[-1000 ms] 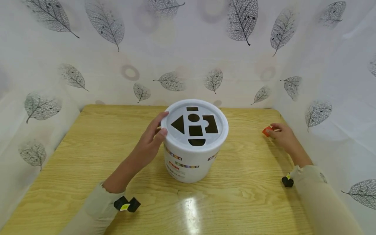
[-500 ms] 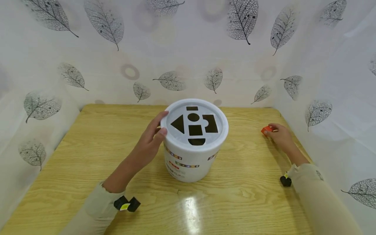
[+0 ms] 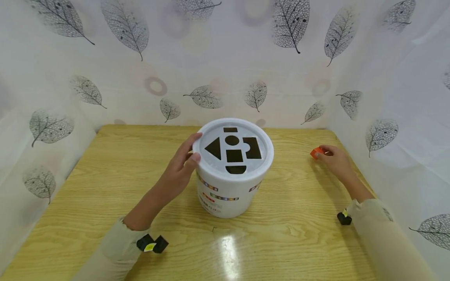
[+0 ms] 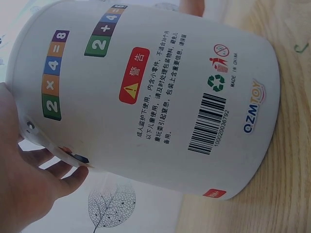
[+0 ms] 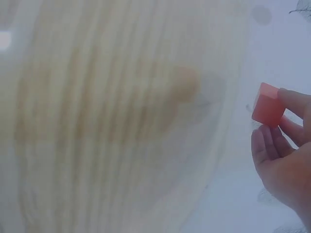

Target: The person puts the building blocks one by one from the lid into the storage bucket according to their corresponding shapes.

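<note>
A white toy bucket (image 3: 226, 203) stands upright in mid-table in the head view. Its white lid (image 3: 215, 167) has several dark cut-outs, among them a triangle, a circle and a square. My left hand (image 3: 175, 171) grips the lid's left rim, thumb in front and fingers farther back. In the left wrist view, the bucket's wall (image 4: 170, 165) shows printed sums, a barcode and warning text. At the right, my right hand (image 3: 336, 159) pinches a small red block (image 3: 316, 153) between thumb and fingers. That block looks cube-like in the right wrist view, partly covered by fingertips.
The bucket stands on a wooden table (image 3: 116, 187). White sheeting (image 3: 225, 70) printed with leaves encloses the back and both sides. Black clips (image 3: 152, 244) sit at the cuffs. A light reflection lies on the table in front of the bucket.
My right hand has moved slightly left and away from me with the red block. The left hand and the bucket have stayed in place.
</note>
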`<state>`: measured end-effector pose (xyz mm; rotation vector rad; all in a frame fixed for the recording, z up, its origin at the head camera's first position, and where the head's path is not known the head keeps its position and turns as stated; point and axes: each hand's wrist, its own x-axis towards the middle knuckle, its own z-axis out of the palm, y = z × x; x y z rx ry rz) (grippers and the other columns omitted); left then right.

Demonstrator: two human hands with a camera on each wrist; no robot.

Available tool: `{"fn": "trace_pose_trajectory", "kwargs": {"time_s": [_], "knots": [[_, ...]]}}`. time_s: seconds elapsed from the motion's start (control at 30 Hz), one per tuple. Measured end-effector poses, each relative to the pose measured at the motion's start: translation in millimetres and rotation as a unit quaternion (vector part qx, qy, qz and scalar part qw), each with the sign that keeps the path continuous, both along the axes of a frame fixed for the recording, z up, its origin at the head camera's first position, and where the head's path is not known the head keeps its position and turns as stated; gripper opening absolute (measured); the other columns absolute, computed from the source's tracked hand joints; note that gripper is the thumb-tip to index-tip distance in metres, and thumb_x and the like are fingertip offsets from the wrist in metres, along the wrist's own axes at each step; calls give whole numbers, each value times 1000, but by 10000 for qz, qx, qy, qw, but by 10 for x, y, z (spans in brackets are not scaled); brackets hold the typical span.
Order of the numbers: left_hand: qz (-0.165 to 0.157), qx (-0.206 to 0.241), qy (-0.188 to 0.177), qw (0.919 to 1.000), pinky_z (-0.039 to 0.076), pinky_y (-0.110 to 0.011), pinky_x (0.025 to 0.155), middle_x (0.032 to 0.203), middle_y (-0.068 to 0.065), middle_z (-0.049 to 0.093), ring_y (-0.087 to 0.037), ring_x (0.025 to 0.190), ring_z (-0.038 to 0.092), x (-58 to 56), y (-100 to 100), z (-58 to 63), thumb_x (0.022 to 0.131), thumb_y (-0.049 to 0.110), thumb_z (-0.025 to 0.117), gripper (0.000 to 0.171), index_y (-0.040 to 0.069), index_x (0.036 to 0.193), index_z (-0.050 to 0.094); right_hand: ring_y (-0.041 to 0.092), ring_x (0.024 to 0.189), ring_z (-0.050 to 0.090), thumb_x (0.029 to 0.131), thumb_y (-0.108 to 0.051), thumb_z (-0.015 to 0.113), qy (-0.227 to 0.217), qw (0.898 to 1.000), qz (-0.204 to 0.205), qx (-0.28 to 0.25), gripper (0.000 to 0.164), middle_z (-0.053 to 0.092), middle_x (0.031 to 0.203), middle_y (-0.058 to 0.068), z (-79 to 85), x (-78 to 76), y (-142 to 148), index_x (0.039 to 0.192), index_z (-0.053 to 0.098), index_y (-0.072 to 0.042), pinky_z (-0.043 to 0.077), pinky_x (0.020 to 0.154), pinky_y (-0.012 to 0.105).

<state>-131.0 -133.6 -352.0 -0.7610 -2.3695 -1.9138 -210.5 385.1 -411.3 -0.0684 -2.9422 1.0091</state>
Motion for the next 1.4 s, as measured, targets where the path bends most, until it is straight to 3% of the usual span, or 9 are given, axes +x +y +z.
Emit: {"fn": "trace_pose_trajectory", "kwargs": {"time_s": [0.17,0.33,0.43,0.57,0.8,0.93,1.1,1.27,1.4], "knots": [[-12,1,6,10000,45,-58,102,163,-2,25,-35,137,44,4,5,6,107,36,40,57,32,160,22,43,119,53,102,-42,56,243,9994,235,-31,65,53,136,28,195,65,-177,149,46,1,45,73,19],[-13,29,9,10000,45,-57,102,162,-1,26,-33,136,45,11,6,9,107,36,40,56,33,160,23,44,118,55,101,-43,57,457,9976,523,-37,62,52,138,25,461,159,-452,148,48,-4,52,84,42],[-13,29,15,10000,45,-57,102,162,-1,25,-33,136,45,16,9,16,107,35,40,56,33,160,23,39,113,60,101,-39,60,604,9958,680,-118,57,56,135,21,644,221,-643,146,52,-6,53,84,31],[-15,14,24,10000,45,-57,103,163,-1,24,-33,137,44,14,9,15,107,36,40,56,32,160,22,19,105,60,99,-31,64,870,9915,928,-274,49,58,129,15,880,302,-869,141,57,-7,46,77,9],[-22,6,20,10000,44,-58,103,163,-2,23,-35,138,43,-2,7,5,107,35,40,56,31,160,22,5,100,57,98,-31,66,1090,9859,1210,-378,42,58,129,0,1211,480,-1193,137,61,-15,48,81,11],[-30,4,53,10000,44,-58,103,163,-4,23,-36,138,43,-6,5,-2,107,34,40,57,28,161,21,7,105,55,97,-25,69,1367,9773,1543,-496,38,59,126,-4,1356,566,-1372,134,64,-16,46,88,9],[-19,4,20,10000,45,-58,103,163,-1,24,-34,137,44,-8,9,-8,107,35,40,56,31,160,22,7,103,56,95,-18,71,1671,9646,1948,-604,37,61,125,-3,1499,675,-1610,131,66,-15,47,86,11],[-5,-8,-44,10000,45,-57,103,163,2,24,-33,137,44,-3,7,-10,107,37,40,56,35,159,22,6,102,57,90,-7,74,2112,9422,2529,-607,38,65,122,-1,1519,713,-1837,128,68,-11,48,87,16],[-3,-5,17,10000,45,-58,103,163,-1,24,-34,137,44,-4,3,-8,107,36,40,56,32,160,21,7,104,57,90,-8,75,2130,9328,2838,-622,38,65,121,-2,1518,738,-1996,127,69,-13,46,89,20]]}}
